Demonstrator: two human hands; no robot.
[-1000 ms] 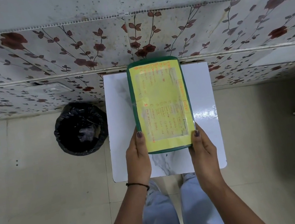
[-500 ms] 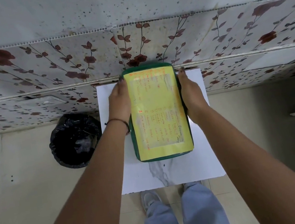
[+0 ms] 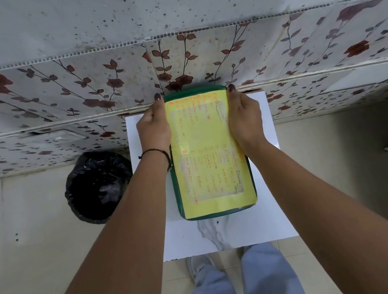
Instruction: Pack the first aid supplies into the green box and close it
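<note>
The green box [image 3: 218, 210] lies shut on the small white table [image 3: 229, 234], its lid covered by a yellow sheet with handwritten lists. My left hand [image 3: 154, 127] presses against the box's left side near the far end. My right hand [image 3: 244, 117] clasps the right side opposite it. Both hands' fingertips reach the far corners by the wall. No loose first aid supplies are in view.
A floral-patterned wall panel [image 3: 100, 90] runs right behind the table. A bin lined with a black bag [image 3: 99, 187] stands on the tiled floor left of the table. My legs and a shoe [image 3: 198, 265] show below the table's near edge.
My hands have slid from the box's near corners to its far end, gripping both sides. The box has lain flatter on the table, farther from me.
</note>
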